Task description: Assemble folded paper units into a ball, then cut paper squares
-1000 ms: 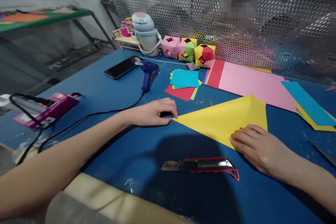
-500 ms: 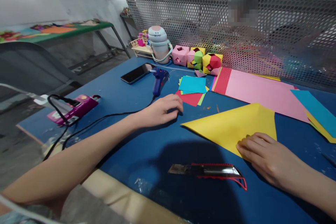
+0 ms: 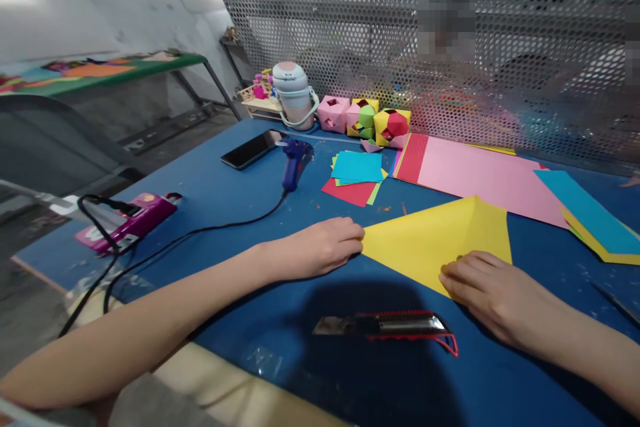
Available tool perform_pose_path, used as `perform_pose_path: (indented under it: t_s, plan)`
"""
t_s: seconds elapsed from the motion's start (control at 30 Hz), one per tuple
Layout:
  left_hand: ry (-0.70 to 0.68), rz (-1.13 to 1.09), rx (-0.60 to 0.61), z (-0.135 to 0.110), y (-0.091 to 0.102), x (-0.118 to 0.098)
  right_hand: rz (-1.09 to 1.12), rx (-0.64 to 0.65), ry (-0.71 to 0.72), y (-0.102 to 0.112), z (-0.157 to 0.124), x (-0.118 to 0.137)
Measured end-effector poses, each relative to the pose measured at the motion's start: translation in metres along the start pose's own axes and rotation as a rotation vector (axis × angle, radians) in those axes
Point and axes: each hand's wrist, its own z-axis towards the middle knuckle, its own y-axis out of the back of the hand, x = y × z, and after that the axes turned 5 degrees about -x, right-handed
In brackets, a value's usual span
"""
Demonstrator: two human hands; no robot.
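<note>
A yellow paper sheet (image 3: 435, 237), folded into a triangle, lies on the blue table (image 3: 210, 187). My left hand (image 3: 325, 248) rests on the table with curled fingers, its fingertips pressing the triangle's left corner. My right hand (image 3: 487, 287) lies flat, fingers stretched out, on the paper's lower right edge. A red-handled utility knife (image 3: 387, 327) lies on the table just in front of both hands, touched by neither.
A blue glue gun (image 3: 295, 157) with a black cord, a phone (image 3: 247, 149), a purple device (image 3: 127, 220), small paper squares (image 3: 356, 170), large pink and red sheets (image 3: 480, 170), blue and yellow sheets (image 3: 590, 213), folded paper cubes (image 3: 367, 120) and a jug (image 3: 295, 97) stand before a perforated metal screen (image 3: 450, 33).
My left hand drew away from the triangle's left corner, then came back onto it. My right hand stayed on the paper. The view shifted a little.
</note>
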Motion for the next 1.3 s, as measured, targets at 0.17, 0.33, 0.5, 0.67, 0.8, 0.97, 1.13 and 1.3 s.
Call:
perform_pose_path:
  t_s: [0.17, 0.33, 0.5, 0.67, 0.8, 0.97, 1.13, 1.3]
  plan:
    - [0.034, 0.005, 0.040, -0.002, 0.002, 0.002, 0.018, -0.001, 0.003, -0.001, -0.001, -0.001]
    - [0.014, 0.205, 0.068, 0.002, -0.001, -0.010, 0.019, -0.005, 0.002, 0.001, 0.002, -0.001]
    - [0.047, 0.298, 0.146, 0.011, 0.002, -0.033, -0.011, 0.008, 0.002, 0.002, 0.004, 0.002]
    - [0.107, 0.248, 0.208, 0.020, 0.005, -0.045, -0.029, 0.051, 0.003, 0.003, 0.005, 0.003]
    - [0.205, 0.153, 0.246, 0.035, 0.002, -0.055, -0.027, 0.103, -0.023, 0.005, 0.008, 0.004]
    - [0.311, 0.062, 0.199, 0.057, -0.004, -0.076, -0.017, 0.150, -0.069, 0.007, 0.012, 0.006]
    - [0.273, -0.059, 0.104, 0.070, -0.018, -0.098, 0.001, 0.140, -0.070, 0.008, 0.012, 0.006]
    - [0.246, -0.056, 0.018, 0.074, -0.031, -0.105, 0.010, 0.152, -0.093, 0.009, 0.011, 0.005]
